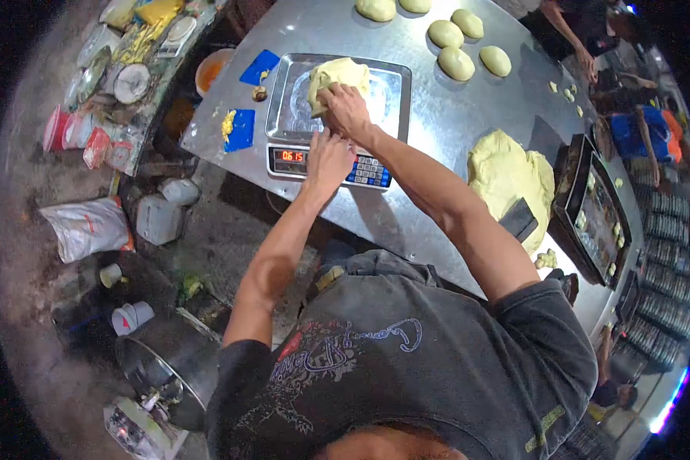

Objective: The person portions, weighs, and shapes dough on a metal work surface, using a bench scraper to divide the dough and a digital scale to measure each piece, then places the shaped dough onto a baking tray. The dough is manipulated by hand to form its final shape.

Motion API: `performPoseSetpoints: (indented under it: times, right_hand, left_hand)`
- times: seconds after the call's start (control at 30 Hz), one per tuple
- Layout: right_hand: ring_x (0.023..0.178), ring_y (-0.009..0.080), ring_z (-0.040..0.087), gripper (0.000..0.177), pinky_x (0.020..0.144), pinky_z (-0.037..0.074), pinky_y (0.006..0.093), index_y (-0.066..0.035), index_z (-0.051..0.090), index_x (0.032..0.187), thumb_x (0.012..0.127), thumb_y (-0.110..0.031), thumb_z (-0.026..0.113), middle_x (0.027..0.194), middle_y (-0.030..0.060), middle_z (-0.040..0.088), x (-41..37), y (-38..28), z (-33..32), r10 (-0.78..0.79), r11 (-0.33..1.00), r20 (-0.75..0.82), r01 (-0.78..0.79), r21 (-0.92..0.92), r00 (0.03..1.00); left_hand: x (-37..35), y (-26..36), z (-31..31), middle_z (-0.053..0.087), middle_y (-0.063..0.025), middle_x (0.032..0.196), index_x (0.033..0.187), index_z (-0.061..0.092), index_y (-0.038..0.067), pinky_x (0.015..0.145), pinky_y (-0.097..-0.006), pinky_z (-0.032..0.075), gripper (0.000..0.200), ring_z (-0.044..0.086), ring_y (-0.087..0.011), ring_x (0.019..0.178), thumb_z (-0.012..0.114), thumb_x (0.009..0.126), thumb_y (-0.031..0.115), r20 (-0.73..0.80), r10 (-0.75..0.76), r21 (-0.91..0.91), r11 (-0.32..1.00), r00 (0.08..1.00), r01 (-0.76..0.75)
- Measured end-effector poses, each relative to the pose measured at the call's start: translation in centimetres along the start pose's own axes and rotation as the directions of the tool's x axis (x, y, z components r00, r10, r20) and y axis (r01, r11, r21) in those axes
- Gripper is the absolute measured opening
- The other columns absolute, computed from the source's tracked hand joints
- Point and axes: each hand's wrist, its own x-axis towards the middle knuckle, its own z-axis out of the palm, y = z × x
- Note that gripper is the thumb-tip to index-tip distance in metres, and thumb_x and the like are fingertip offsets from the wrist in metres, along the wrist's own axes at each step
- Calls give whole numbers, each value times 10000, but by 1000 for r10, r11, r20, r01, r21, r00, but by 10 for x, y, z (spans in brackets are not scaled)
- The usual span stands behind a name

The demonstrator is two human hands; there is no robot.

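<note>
A pale yellow dough piece [339, 77] lies on the metal pan of a digital scale [285, 167], whose red display seems to read 0615. My right hand [346, 111] grips the near side of this dough with curled fingers. Close below it, my left hand [330, 159] is at the pan's front edge, over part of the scale's panel; what its fingers hold, if anything, is hard to make out. To the right, a large dough mass [510, 176] rests on the metal table [429, 222], with a dark flat scraper [518, 219] on it.
Several round dough balls [456, 64] sit at the table's far side. Blue scrapers [239, 130] with dough bits lie left of the scale. A dark tray [590, 207] stands at the right. Other people's arms [571, 38] show at the upper right.
</note>
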Motion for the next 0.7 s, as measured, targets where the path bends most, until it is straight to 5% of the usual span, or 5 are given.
performPoseSetpoints:
  times: [0.1,0.2,0.27,0.47,0.7]
  right_hand:
    - [1081,406,650,299,858,543,506,-36,618,1175,932,-211,610,1210,216,657,17,-3,-30,358,860,187,-401,316,915]
    - [1176,335,622,425,954,518,494,-34,569,1326,989,-293,574,1305,157,636,5,15,-47,571,-232,471,-418,878,672]
    - [1148,309,635,443,1035,483,482,-16,539,1348,1021,-313,505,1268,163,647,-18,22,-91,417,-478,469,-252,842,778]
    - [1034,240,677,342,945,536,386,-25,595,1198,1030,-303,487,1134,131,686,-113,-6,-244,665,-231,53,138,963,745]
    - [929,246,656,335,835,538,406,-22,530,1225,985,-249,587,1027,158,635,-235,-41,-232,602,377,44,-333,864,797]
  left_hand:
    - [20,-1,17,738,-178,1025,1076,727,-11,1057,-543,425,345,618,-391,1119,524,936,230,-80,-5,121,993,997,14]
    - [38,9,7,739,-164,1062,1166,682,-21,1020,-566,461,374,609,-397,1157,540,920,222,126,-33,255,967,992,-1]
    - [52,-9,35,680,-198,1220,1234,621,-44,995,-585,486,433,606,-415,1193,537,919,242,3,-33,233,972,999,32]
    - [81,-15,11,628,-242,1305,1232,616,-54,1007,-499,506,442,586,-409,1247,518,959,279,341,-119,118,990,932,83]
    - [-10,157,15,577,-169,1407,1462,477,-3,1075,-406,465,577,588,-285,1255,565,1028,367,180,245,-802,598,953,-2]
